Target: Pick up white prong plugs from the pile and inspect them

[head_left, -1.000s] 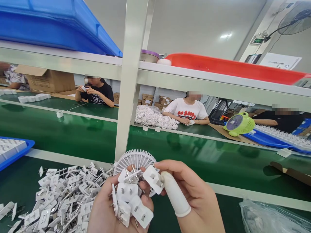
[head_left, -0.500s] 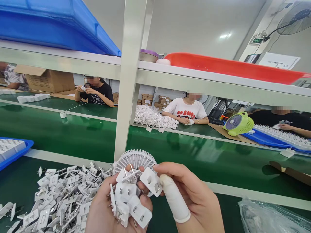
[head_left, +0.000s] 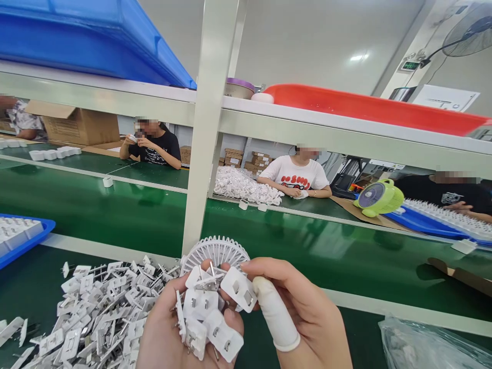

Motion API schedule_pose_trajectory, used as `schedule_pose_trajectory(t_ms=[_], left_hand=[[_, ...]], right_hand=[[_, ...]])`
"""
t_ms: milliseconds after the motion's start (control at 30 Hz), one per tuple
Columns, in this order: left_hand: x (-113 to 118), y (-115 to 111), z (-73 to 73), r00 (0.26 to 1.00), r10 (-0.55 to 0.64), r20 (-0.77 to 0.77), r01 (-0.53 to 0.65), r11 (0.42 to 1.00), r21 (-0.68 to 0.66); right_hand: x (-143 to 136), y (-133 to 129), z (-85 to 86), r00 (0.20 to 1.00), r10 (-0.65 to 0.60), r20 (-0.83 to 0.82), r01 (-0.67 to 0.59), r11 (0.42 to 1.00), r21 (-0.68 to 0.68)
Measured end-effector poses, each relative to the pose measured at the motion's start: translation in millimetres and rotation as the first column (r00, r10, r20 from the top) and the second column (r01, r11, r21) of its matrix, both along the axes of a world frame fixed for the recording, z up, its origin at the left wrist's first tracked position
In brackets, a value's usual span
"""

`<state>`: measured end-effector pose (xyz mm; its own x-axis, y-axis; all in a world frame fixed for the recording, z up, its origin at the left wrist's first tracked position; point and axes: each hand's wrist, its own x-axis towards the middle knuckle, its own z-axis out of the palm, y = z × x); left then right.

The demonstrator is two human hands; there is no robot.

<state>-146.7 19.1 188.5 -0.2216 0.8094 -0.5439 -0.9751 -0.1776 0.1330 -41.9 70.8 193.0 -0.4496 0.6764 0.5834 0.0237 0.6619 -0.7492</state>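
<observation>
My left hand (head_left: 165,328) is cupped around several white plastic plug plates (head_left: 200,303) with metal prongs, lying at different angles in the palm. Between the thumb and index finger of my right hand (head_left: 307,312) is one more white plug plate (head_left: 239,289), its metal contacts facing me. A white finger cot (head_left: 274,312) covers the right thumb. Both hands are close together, the pinched plate right beside the handful. To the left, a heap of the same plug plates (head_left: 100,307) lies on the green table. A white round fan grille (head_left: 215,251) stands just behind my hands.
A shelf post (head_left: 209,128) rises in front of me, with a blue bin (head_left: 84,41) and a red tray (head_left: 365,110) on the shelf. Beyond runs a green conveyor belt (head_left: 115,210); co-workers sit across it. A plastic bag (head_left: 426,343) lies at right, a blue tray (head_left: 48,228) at left.
The view has shifted slightly. My hands keep almost the same pose around the plug plates. White pieces on the belt have moved right.
</observation>
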Motion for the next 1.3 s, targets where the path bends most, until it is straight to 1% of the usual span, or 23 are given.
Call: schedule_pose_trajectory(t_ms=[100, 200, 333, 433, 533, 667, 800, 900, 1000, 1133, 1200, 1267, 1300], left_hand=[[0.0, 1.6, 4.4, 0.989, -0.002, 0.149, 0.007, 0.999, -0.034], [0.1, 0.8, 6.5, 0.980, 0.014, 0.198, -0.003, 0.998, -0.056], [1.5, -1.5, 4.3, 0.980, 0.025, 0.199, -0.017, 0.999, -0.040], [2.1, -0.6, 3.0, 0.977, 0.024, 0.210, -0.013, 0.998, -0.054], [1.8, 1.0, 4.9, 0.978, 0.025, 0.209, -0.012, 0.998, -0.061], [1.2, -0.4, 6.3, 0.983, 0.011, 0.183, -0.002, 0.999, -0.050], [-0.1, -2.0, 0.6, 0.974, -0.019, 0.225, 0.024, 1.000, -0.020], [-0.7, -2.0, -1.6, 0.974, -0.019, 0.226, 0.023, 1.000, -0.015], [0.2, -1.5, 1.9, 0.977, -0.008, 0.211, 0.019, 0.999, -0.050], [3.0, -1.8, 6.6, 0.985, 0.010, 0.170, 0.001, 0.998, -0.064], [2.8, -2.4, 4.9, 0.985, 0.020, 0.174, -0.012, 0.999, -0.047], [-0.5, -3.3, 1.4, 0.984, 0.025, 0.176, -0.027, 1.000, 0.009], [-3.6, -4.0, -0.2, 0.984, 0.044, 0.175, -0.052, 0.998, 0.042]], right_hand=[[-1.5, -0.5, 1.6, 1.000, 0.018, 0.003, -0.018, 0.999, -0.026], [-2.8, -0.6, 3.4, 0.999, 0.031, -0.015, -0.032, 0.999, -0.042], [-4.2, 0.5, 2.2, 0.999, 0.033, -0.012, -0.033, 0.998, -0.045], [-5.1, 1.0, 1.0, 0.998, 0.037, -0.041, -0.039, 0.998, -0.040], [-5.1, 0.6, 1.4, 0.997, 0.047, -0.059, -0.049, 0.998, -0.036], [-4.2, -0.2, 3.5, 0.999, 0.040, -0.031, -0.041, 0.998, -0.052], [-3.4, 0.0, 4.4, 0.999, 0.032, -0.022, -0.033, 0.999, -0.035], [-3.2, 0.1, 4.4, 0.999, 0.035, -0.022, -0.036, 0.999, -0.033], [-2.4, 0.2, 4.3, 0.999, 0.040, -0.012, -0.040, 0.999, -0.016], [-1.0, 0.3, 2.5, 1.000, 0.021, 0.021, -0.021, 1.000, 0.002], [0.0, 0.2, 0.9, 1.000, -0.003, 0.031, 0.002, 1.000, 0.022], [1.8, 1.0, -0.6, 0.999, -0.041, 0.014, 0.041, 0.998, 0.044], [3.0, 2.2, -1.3, 0.998, -0.064, 0.004, 0.064, 0.997, 0.048]])
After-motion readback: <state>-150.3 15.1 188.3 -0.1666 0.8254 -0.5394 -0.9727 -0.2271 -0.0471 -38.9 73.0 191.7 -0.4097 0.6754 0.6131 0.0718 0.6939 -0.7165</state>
